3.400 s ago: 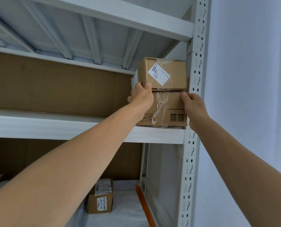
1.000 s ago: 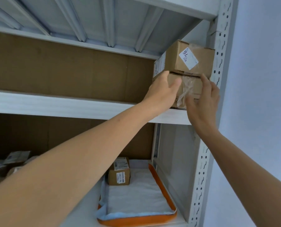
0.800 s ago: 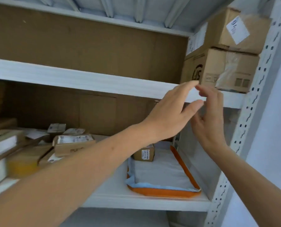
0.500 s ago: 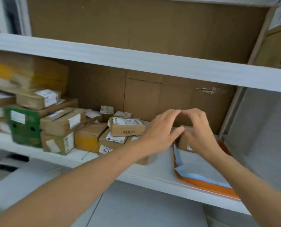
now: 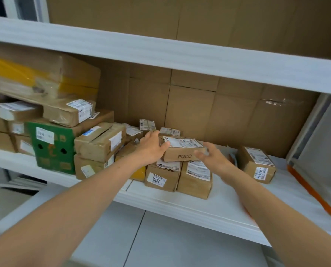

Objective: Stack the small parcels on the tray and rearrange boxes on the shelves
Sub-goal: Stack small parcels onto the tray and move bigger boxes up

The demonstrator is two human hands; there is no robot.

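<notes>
- I see a white shelf (image 5: pixel 180 201) crowded with brown parcels, with a cardboard wall (image 5: pixel 199 105) behind them.
- At the far right lies a tray (image 5: pixel 315 193) with an orange rim and a pale lining; only part of it shows. One labelled box (image 5: pixel 257 164) stands at its back left end, seemingly on the lining, though I cannot see the rim there.
- The PUCO box (image 5: pixel 182 152), long and flat with a white label on top, lies mid-shelf, left of the tray. It rests across two upright parcels, the 207 box (image 5: pixel 160 179) and its neighbour (image 5: pixel 195 182).
- My left hand (image 5: pixel 151 149) touches the left end of the PUCO box. Its fingers are nearly straight and reach along the far side, and the thumb lies on the top front corner. I see no firm clasp.
- My right hand (image 5: pixel 213 157) is at the box's right end, palm turned inward, fingers spread and relaxed, holding nothing. It is blurred, so I cannot tell whether the fingertips touch the cardboard.
- Both bare forearms rise from the bottom corners and converge on that box.
- Further left stand a green box (image 5: pixel 53 147) and a pile topped by a big box (image 5: pixel 41 78) with yellow tape.
</notes>
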